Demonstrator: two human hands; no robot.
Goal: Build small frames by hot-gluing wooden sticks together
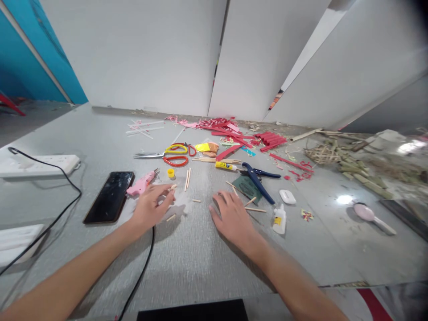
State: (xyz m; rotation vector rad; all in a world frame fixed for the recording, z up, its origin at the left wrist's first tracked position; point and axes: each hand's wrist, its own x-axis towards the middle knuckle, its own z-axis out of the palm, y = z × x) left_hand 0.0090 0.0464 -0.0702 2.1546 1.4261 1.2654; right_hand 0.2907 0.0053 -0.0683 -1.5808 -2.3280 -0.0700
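My left hand point(151, 208) hovers just above the grey table point(187, 254) beside a pink glue gun point(142, 183). Its fingers are pinched on a short wooden stick point(172, 187). My right hand point(232, 217) lies palm down on the table with its fingers spread flat and holds nothing. Short wooden sticks point(196, 200) lie scattered between and around both hands. A dark green sheet point(248, 186) and more sticks point(254, 208) lie just past my right fingers.
A black phone point(109, 196) lies left of the glue gun. Scissors point(167, 155), blue pliers point(258, 178), a glue stick point(225, 166), a glue bottle point(279, 219), red paper strips point(270, 140) and power strips point(36, 165) with a black cable point(67, 205) crowd the table. White panels stand behind.
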